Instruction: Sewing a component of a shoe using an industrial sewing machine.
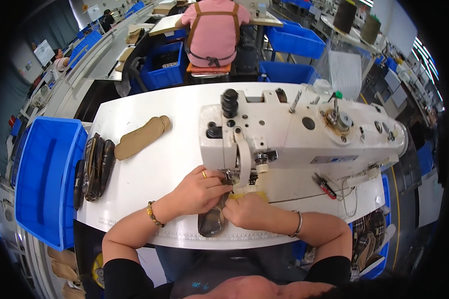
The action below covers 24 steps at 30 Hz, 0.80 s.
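A dark brown shoe piece, shaped like a slipper upper or sole, lies under the needle area of a white sewing machine. My left hand has its bent fingers on the piece's far end, close beside the presser foot. Curled at the right edge of the same piece is my right hand, thumb and fingers pinching it. The fingertips of both hands are partly hidden. A yellow patch shows on the machine bed just beyond my right hand.
Tan sole-shaped pieces lie on the white table, left of the machine. Several dark plaid pieces are stacked by a blue bin. Red-handled snips lie right. Ahead, a person in pink sits facing away.
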Tool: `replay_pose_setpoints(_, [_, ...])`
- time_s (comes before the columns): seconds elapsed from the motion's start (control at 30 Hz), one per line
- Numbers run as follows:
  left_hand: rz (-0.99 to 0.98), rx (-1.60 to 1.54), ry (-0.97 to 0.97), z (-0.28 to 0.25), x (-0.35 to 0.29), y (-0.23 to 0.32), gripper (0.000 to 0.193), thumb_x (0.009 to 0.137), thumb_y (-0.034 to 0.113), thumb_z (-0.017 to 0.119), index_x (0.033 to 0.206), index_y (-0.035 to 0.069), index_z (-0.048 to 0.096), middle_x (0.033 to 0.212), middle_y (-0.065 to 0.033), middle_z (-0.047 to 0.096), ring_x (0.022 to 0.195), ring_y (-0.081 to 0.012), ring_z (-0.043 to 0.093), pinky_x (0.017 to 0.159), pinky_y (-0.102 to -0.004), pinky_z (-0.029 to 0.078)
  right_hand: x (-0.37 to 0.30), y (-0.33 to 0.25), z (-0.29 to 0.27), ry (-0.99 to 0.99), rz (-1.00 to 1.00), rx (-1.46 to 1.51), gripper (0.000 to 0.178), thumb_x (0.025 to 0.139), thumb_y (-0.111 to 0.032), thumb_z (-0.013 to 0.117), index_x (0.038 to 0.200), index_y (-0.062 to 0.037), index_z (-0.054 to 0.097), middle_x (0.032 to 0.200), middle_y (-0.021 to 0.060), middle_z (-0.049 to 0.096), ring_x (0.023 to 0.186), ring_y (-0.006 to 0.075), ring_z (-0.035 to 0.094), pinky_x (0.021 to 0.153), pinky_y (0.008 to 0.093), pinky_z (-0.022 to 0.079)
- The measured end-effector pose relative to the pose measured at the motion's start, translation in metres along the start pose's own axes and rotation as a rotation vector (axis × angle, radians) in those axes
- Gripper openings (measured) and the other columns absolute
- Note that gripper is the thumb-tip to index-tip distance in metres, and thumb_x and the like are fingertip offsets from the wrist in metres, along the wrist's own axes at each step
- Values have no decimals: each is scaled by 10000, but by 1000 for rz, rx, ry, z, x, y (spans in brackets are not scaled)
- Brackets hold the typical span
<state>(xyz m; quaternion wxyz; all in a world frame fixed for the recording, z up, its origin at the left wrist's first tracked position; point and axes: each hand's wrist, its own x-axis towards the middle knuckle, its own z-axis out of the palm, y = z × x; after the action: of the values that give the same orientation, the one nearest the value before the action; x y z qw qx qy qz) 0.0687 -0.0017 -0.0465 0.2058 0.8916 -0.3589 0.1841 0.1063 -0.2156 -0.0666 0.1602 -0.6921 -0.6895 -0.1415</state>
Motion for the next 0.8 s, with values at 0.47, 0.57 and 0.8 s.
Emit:
replay_pose_setpoints(0.47, [28, -41, 144, -20, -10, 13, 207, 830, 132, 674, 1035, 116, 657, 621, 10, 531, 558, -176, 571, 697, -295, 500, 1, 5, -2, -19, -24, -104, 79, 728, -159, 616, 722, -87, 583, 704, 53, 565, 506, 173, 600, 423, 303, 474])
replay_pose_setpoints(0.57, [-6, 39, 138, -31, -7, 17, 132, 796, 163, 657, 918, 115, 663, 612, 1, 534, 570, -201, 594, 638, -328, 503, 3, 4, -4, -18, -22, -105, 89, 723, -160, 615, 707, -89, 564, 701, 55, 561, 504, 172, 601, 414, 305, 470])
replay_pose_setpoints(0.8, [103, 178, 136, -32, -8, 24, 167, 747, 137, 681, 911, 133, 711, 609, 26, 529, 545, -143, 573, 714, -279, 520, 3, 0, -4, -19, -16, -127, 87, 721, -143, 612, 725, -64, 575, 745, 84, 600, 461, 179, 582, 388, 316, 456])
